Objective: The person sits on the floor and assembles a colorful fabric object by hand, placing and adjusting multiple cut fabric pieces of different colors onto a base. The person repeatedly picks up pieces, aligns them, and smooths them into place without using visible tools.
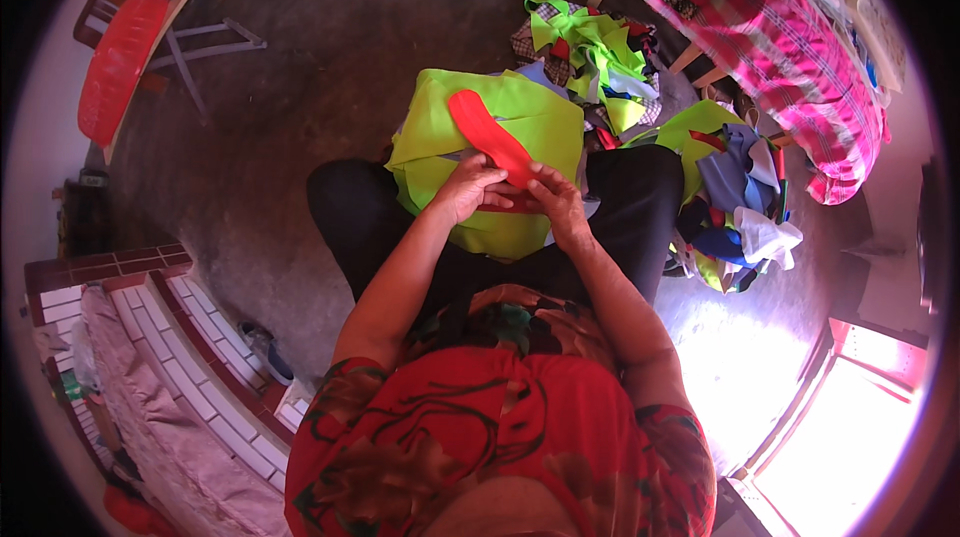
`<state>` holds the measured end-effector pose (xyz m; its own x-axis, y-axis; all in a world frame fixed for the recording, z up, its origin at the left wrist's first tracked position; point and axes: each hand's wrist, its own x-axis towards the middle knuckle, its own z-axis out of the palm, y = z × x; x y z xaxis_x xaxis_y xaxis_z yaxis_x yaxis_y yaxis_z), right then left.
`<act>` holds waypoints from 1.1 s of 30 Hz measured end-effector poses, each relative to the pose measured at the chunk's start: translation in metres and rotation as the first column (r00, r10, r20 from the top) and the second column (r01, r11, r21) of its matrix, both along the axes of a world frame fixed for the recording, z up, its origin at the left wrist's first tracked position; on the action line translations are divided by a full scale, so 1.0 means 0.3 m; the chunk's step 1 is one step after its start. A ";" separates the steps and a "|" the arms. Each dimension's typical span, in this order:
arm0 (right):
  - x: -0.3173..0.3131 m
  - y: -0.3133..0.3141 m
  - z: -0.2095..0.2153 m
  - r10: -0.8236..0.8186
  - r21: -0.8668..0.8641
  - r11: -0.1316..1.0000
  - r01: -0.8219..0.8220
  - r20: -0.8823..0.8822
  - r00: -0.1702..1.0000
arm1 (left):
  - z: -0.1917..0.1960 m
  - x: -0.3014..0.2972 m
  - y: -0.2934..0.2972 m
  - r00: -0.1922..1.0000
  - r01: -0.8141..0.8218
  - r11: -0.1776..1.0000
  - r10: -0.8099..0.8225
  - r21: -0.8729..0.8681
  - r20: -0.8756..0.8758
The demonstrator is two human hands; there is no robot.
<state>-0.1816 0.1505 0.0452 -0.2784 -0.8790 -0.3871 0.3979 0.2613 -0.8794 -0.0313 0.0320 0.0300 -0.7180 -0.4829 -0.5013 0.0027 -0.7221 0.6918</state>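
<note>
Over my lap lies a lime-green cloth [425,117], its surface folded and creased. Above it a red cloth strip [485,129] slants from upper left down to my hands. My right hand [562,205] pinches the strip near its lower end. From the other side my left hand [462,189] closes its fingers on the strip's lower part, close to the right hand. More red cloth shows between the two hands, low on the lap. Some of the left fingertips are hidden by the cloth.
A heap of lime, checked and dark scraps [600,52] lies ahead on the right. Another scrap pile [735,202] sits beside my right knee. Pink plaid cloth [800,67] drapes at far right. A table with a red item [125,62] stands far left.
</note>
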 end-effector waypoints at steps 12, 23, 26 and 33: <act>0.009 0.001 -0.104 0.026 0.129 0.992 0.005 -0.237 0.971 | 0.003 0.084 -0.055 0.915 -0.074 0.860 0.260 -0.506 0.309; 0.010 -0.002 -0.099 0.117 0.154 0.986 -0.062 -0.380 0.918 | -0.104 0.042 -0.060 0.900 0.064 0.730 0.253 -0.681 0.356; 0.000 0.011 -0.019 0.046 0.104 0.994 -0.026 -0.198 0.979 | -0.100 0.035 -0.078 0.879 0.139 0.741 0.214 -0.657 0.427; -0.049 0.092 0.270 -0.181 -0.283 0.949 0.137 -0.136 0.974 | -0.103 0.044 -0.062 0.930 0.040 0.790 0.194 -0.612 0.312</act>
<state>-0.1962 0.1782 0.1262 -0.4612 -0.8836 -0.0806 0.2650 -0.0504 -0.9629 -0.0180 0.0133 -0.0008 -0.5041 -0.8126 -0.2925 -0.2793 -0.1670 0.9456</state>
